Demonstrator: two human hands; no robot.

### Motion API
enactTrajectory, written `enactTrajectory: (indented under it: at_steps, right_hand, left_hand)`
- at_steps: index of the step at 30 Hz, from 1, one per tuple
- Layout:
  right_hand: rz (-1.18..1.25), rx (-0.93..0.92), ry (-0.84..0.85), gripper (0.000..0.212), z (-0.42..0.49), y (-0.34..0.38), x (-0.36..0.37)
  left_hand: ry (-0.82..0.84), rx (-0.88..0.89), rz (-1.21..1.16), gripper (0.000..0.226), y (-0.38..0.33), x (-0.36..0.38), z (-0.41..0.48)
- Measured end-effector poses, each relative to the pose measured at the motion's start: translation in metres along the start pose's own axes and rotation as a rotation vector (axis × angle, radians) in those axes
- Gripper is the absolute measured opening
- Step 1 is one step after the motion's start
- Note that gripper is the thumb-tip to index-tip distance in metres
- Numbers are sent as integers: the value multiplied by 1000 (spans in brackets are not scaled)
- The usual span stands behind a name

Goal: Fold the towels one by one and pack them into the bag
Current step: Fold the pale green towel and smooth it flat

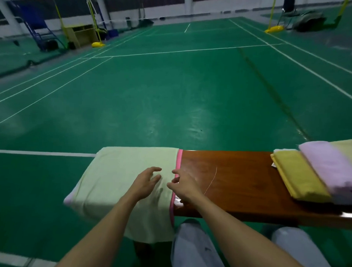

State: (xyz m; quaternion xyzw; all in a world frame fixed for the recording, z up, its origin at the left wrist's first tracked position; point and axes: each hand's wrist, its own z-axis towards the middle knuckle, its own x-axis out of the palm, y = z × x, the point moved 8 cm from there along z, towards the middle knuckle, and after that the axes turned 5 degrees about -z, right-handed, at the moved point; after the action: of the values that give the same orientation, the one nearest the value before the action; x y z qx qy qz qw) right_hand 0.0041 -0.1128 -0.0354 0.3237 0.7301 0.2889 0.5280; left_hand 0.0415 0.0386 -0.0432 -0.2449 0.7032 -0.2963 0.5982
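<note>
Towel (119, 177) on bench (233, 175), stack (319, 168) of perhaps 3

Dim, even indoor light, with pale glare patches on the green floor (171, 121). Corners darken and court lines bow with wide-angle distortion. Right-edge towels (317, 168) are motion-blurred.

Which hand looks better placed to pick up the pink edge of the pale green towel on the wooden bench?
Probably the right hand: its fingertips are right at the pink edge of the pale green towel, while the left hand is further left, over the towel's middle.
</note>
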Motion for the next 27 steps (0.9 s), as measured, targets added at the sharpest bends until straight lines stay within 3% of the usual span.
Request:
enactTrajectory:
  at_steps: [3, 7, 11, 18, 27]
  right_hand:
    - [-16, 36, -3, 62, 10, -6, 9]
    - [-49, 49, -94, 46, 18, -7, 8]
    - [-132, 27, -100, 65, 23, -3, 15]
    - [-355, -46, -125, 66, 26, 4, 21]
    - [-208, -32, -103, 63, 43, 6, 8]
  left_hand:
    - [9, 12, -6, 31, 2, 3, 3]
    - [20, 47, 8, 31, 1, 5, 10]
    - [16, 63, 12, 32, 1, 7, 15]
    - [19, 66, 18, 33, 5, 10, 14]
    - [25, 41, 19, 34, 3, 10, 11]
